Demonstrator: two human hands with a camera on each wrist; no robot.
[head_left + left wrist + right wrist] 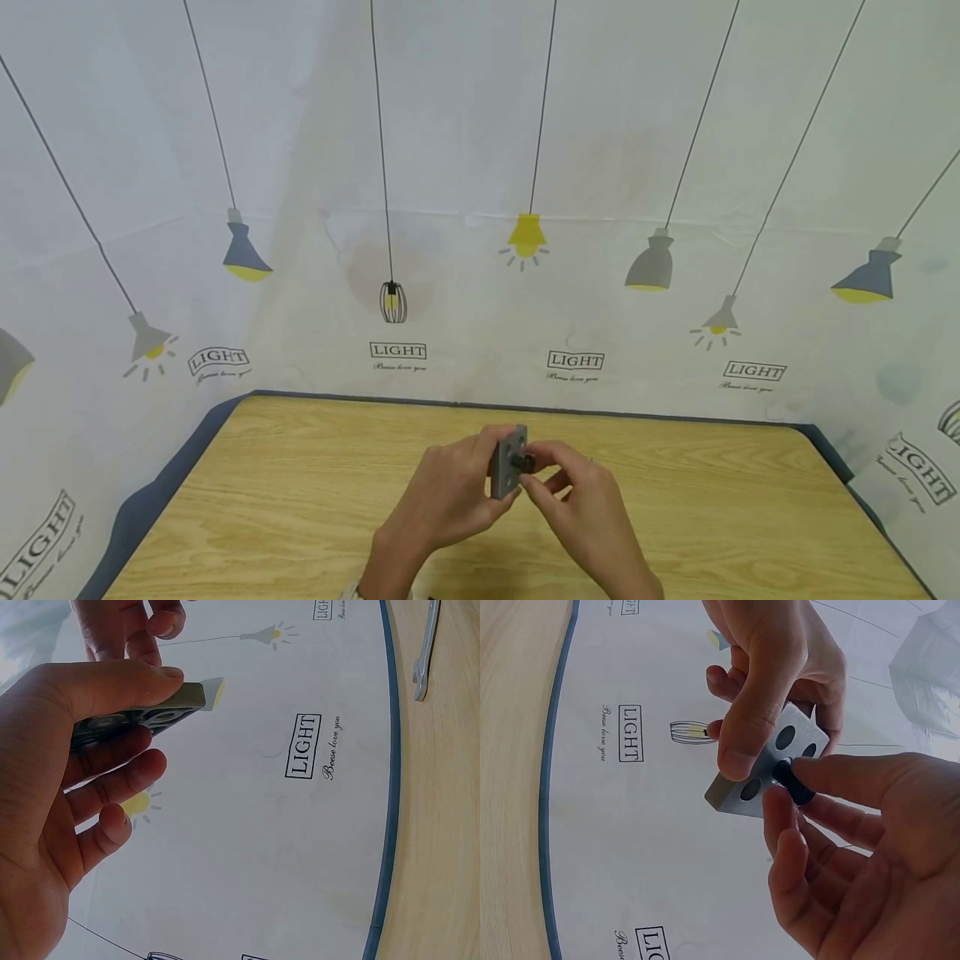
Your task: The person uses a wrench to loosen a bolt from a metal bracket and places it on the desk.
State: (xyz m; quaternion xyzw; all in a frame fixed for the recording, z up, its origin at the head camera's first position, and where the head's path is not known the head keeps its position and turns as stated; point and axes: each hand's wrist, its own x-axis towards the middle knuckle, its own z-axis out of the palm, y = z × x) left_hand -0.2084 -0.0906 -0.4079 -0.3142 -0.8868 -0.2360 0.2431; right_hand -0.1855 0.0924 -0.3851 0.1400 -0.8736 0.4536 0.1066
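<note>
A small grey metal plate [507, 461] with round holes is held upright above the wooden table [300, 500]. My left hand [450, 492] grips the plate [769, 766] by its edges, thumb on top and fingers behind. My right hand [577, 500] pinches a short black cylindrical part [793, 782] that sits in the plate's centre hole, seen as a dark stub [523, 461] in the head view. In the left wrist view the plate [139, 720] shows edge-on under the left thumb [112, 686].
A slim metal wrench [426, 645] lies on the table [442, 825] near the back edge. A printed sheet with lamp drawings [525, 242] covers the walls behind and beside the table.
</note>
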